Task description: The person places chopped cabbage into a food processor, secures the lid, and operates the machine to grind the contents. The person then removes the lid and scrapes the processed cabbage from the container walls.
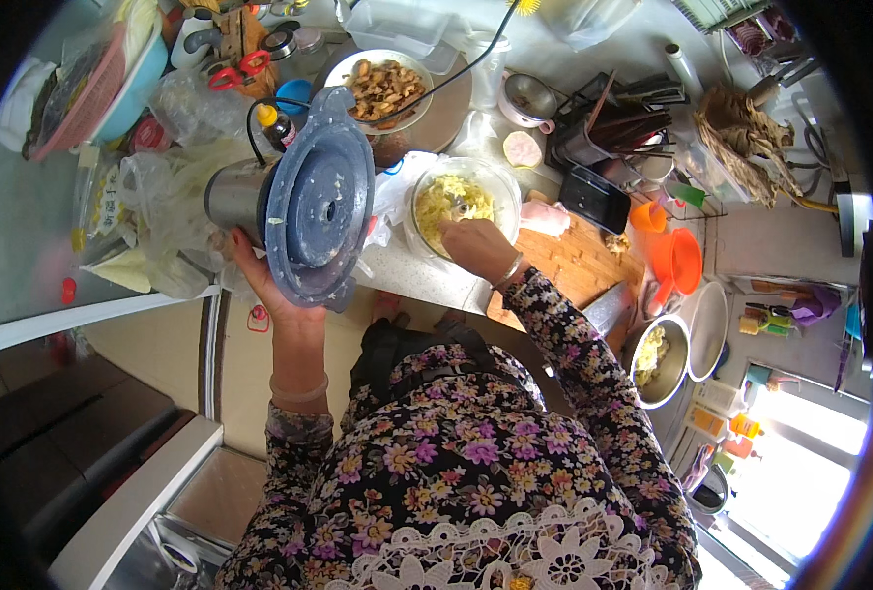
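My left hand [267, 284] holds up the steel motor head [237, 199] of an electric food chopper from beneath. Its grey lid [318, 214] is tilted so the underside faces me, with bits of food stuck on it. A black cord runs up from the motor head. To the right stands a clear bowl [509, 193] of finely chopped pale-green vegetable [436, 198], probably cabbage. My right hand [477, 243] reaches into this bowl, its fingers curled at the vegetable beside the blade hub [463, 209]. The fingertips are hidden, so I cannot tell whether they grip anything.
A wooden cutting board [547, 254] with a cleaver [607, 306] lies right of the bowl. Beyond it sits a metal pot [665, 394] holding chopped vegetable. A plate of brown pieces [388, 88], perhaps mushrooms, stands behind. Plastic bags [164, 199] crowd the left; a black tray [595, 199] is at right.
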Available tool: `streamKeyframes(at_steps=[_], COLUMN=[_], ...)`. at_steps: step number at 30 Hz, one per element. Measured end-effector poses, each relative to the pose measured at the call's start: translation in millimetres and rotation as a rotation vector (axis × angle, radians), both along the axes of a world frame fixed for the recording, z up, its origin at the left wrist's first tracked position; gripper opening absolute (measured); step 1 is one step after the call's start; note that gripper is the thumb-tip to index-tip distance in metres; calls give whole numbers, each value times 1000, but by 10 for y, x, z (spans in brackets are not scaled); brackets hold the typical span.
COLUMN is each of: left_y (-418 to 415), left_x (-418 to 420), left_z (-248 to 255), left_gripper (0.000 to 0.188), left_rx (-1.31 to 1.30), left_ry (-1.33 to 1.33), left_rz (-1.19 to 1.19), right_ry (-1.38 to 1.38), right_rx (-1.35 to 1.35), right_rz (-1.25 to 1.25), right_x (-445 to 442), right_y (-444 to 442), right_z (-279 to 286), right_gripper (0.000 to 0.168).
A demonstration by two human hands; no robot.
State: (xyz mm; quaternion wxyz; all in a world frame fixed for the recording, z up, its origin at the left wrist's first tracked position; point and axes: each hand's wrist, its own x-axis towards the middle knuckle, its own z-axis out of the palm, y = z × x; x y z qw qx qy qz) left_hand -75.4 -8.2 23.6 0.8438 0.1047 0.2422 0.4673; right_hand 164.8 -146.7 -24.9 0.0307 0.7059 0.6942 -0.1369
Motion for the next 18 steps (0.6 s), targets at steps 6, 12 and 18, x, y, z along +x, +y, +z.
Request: streamKeyframes(at_steps=[6, 12, 18], left_y=[3, -41, -51], left_x=[-35, -68, -85], left_z=[-30, 33, -29], left_gripper=[71, 71, 68], left_rx=[-6, 20, 17], left_ry=[-30, -156, -39], left_rz=[-2, -37, 50], right_ry=[218, 321, 447], right_rx=[162, 180, 75], right_rz=[-69, -327, -405], right_x=[169, 729, 678], right_y=[69, 355, 367], right_z=[347, -59, -186], right_gripper=[23, 30, 31])
